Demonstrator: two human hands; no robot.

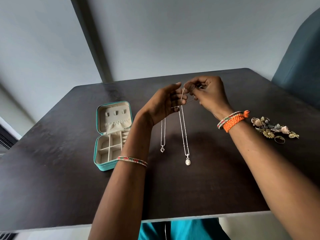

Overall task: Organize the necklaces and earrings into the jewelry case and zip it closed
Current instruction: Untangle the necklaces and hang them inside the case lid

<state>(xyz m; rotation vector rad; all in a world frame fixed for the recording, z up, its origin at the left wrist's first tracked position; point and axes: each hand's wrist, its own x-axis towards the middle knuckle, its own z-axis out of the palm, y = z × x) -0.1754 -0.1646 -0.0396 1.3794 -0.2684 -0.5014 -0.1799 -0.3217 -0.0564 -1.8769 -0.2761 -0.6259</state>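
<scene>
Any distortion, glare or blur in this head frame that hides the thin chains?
Head view: wide-angle bends the dark wooden table's edges; soft daylight, faint sheen, no hard glare; both thin silver chain necklaces stay sharp, though the strands blur where the left hand and right hand pinch them.

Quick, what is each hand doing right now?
Left hand: fingers curled round the necklace chains.
Right hand: pinches the chains' top ends.

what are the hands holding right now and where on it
Two silver necklaces, held by the tops of their chains. The right hand pinches the oval pendant necklace at its top; the left hand holds the heart pendant necklace. Both pendants hang free.
</scene>
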